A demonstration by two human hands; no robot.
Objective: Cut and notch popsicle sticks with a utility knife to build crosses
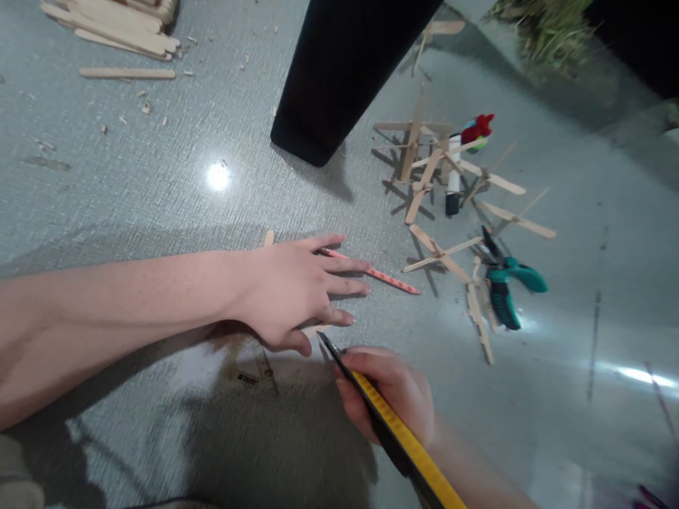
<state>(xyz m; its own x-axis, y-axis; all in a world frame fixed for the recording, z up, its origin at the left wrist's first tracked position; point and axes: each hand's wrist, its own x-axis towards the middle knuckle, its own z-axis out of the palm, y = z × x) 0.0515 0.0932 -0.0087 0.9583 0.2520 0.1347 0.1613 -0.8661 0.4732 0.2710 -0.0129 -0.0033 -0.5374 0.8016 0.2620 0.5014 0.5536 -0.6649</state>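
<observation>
My left hand [300, 290] lies flat on the grey floor with its fingers stretched out. It presses down on a wooden stick [314, 329] whose ends show under the palm, and its fingers rest over a red pencil [390, 279]. My right hand [390, 396] is wrapped round a yellow and black utility knife [395, 435]. The blade tip sits just below my left thumb, close to the stick. A clear ruler or set square [254, 367] lies under my left wrist.
Glued stick crosses [440, 254] and a stick frame [424, 159] lie to the right with a black and white marker [453, 180], a red toy [477, 129] and teal pliers [503, 283]. A black leg [334, 71] stands behind. Loose sticks [117, 25] are piled far left.
</observation>
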